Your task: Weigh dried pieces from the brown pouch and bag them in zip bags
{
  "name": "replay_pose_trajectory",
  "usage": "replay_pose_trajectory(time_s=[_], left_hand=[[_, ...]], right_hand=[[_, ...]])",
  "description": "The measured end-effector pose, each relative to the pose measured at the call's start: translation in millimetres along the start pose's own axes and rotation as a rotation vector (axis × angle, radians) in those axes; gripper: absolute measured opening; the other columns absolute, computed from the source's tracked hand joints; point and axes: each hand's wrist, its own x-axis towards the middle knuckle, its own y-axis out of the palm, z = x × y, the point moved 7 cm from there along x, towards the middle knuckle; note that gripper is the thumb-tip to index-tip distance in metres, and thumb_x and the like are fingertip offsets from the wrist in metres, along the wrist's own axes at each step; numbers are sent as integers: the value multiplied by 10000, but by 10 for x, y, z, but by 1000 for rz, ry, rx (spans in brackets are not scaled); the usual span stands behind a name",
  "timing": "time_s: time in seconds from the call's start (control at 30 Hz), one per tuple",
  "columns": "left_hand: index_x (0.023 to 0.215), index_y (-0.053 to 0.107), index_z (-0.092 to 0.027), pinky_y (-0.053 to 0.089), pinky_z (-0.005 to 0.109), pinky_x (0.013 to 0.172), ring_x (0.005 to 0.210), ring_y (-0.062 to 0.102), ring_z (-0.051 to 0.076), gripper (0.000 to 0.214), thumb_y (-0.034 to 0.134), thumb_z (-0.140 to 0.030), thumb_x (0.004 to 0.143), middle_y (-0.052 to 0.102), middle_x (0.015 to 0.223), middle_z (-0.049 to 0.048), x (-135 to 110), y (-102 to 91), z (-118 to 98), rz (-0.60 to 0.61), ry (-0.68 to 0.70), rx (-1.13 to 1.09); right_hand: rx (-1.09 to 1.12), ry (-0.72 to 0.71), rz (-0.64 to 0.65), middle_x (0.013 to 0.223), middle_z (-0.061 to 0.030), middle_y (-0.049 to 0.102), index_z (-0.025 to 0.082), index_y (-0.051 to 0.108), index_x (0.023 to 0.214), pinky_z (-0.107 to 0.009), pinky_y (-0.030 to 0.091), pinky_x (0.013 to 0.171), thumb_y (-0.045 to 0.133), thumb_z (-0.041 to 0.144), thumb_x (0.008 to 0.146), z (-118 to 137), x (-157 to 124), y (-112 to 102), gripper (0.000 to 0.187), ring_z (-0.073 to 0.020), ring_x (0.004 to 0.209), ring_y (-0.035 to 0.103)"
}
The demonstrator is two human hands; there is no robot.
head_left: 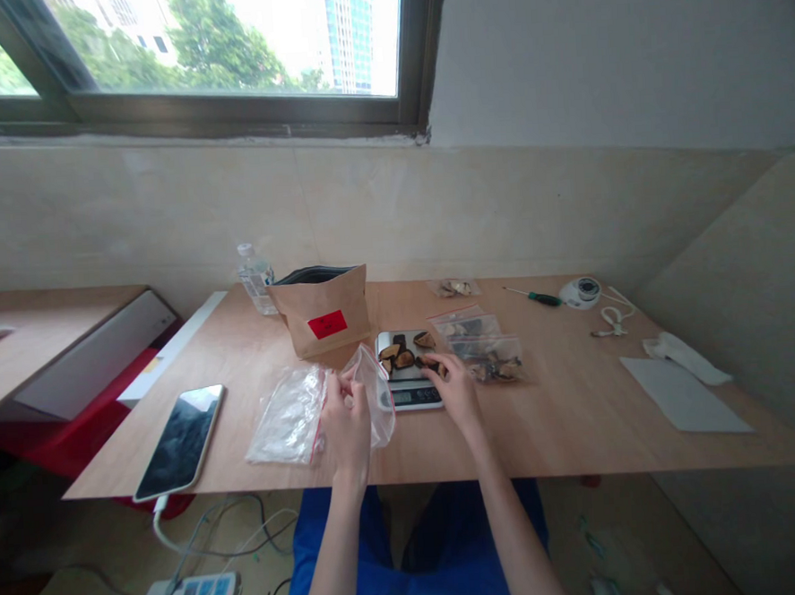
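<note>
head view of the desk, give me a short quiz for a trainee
1. True or false: the right hand touches dark dried chunks on a silver digital scale.
2. Which item carries the red label: A, the brown paper bag; B, the clear water bottle; or C, the black smartphone?
3. What does the left hand pinch?

Key: 1 true; 2 A; 3 a clear plastic zip bag

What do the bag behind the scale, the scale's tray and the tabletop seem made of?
The bag looks like matte kraft paper, with a dark glossy lining at its mouth. The scale's tray seems metal, from its grey sheen. The tabletop looks like plywood or veneer, showing pale wood grain.
</note>
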Motion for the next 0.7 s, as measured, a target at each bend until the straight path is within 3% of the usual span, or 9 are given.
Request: replay_pose_trajectory(time_s=[0.1, 0.2, 0.37, 0.43, 0.53, 0.63, 0.7], left_hand=[[790, 488, -227, 412, 283, 666, 775, 633, 195, 62, 464, -259, 838, 680, 892, 25, -7, 28, 49, -1, -22, 27], [804, 498, -225, 414, 284, 662, 756, 633, 195, 57, 467, -260, 837, 672, 851, 22, -18, 41, 66, 6, -50, 53], [877, 553, -227, 426, 296, 702, 801, 625, 198, 114, 470, -300, 852, 664, 858, 20, -29, 66, 18, 57, -38, 4], [896, 569, -225, 434, 303, 762, 904, 621, 200, 133, 472, -304, 853, 671, 964, 34, -33, 76, 33, 60, -52, -96], [778, 538, -209, 436, 305, 814, 989, 605, 198, 140, 466, -301, 854, 660, 1079, 52, -56, 84, 75, 26, -94, -250], [738, 511, -203, 452, 299, 768, 908, 619, 187, 183, 462, -327, 862, 654, 1105, 67, -101, 114, 54, 27, -110, -296], [811, 537, -200, 455, 295, 727, 829, 620, 178, 183, 445, -344, 877, 652, 1085, 73, -130, 136, 10, 51, -98, -282]], right_hand=[[87, 20, -32, 969, -82, 661, 175, 673, 980, -339, 449, 819, 597, 357, 810, 203, 12, -60, 260, -185, 829, 571], [285, 138, -14, 955, -68, 677, 176, 680, 1002, -308, 464, 739, 639, 392, 779, 453, -20, -51, 314, -151, 721, 553], [643, 324, 184, 958, -54, 688, 186, 692, 1015, -267, 485, 702, 701, 411, 711, 834, -198, 228, 378, -158, 791, 596], [619, 355, 251, 917, -48, 690, 179, 693, 1012, -265, 488, 677, 691, 387, 714, 868, -258, 345, 363, -151, 747, 593], [416, 348, 253, 855, -50, 692, 166, 701, 963, -291, 493, 679, 678, 311, 716, 807, -289, 427, 287, -158, 701, 587], [183, 277, 225, 900, -81, 693, 170, 704, 914, -352, 496, 767, 671, 199, 700, 801, -289, 428, 219, -204, 786, 615], [154, 192, 263, 983, -90, 684, 187, 692, 964, -372, 483, 845, 621, 159, 736, 892, -300, 435, 240, -221, 898, 623]])
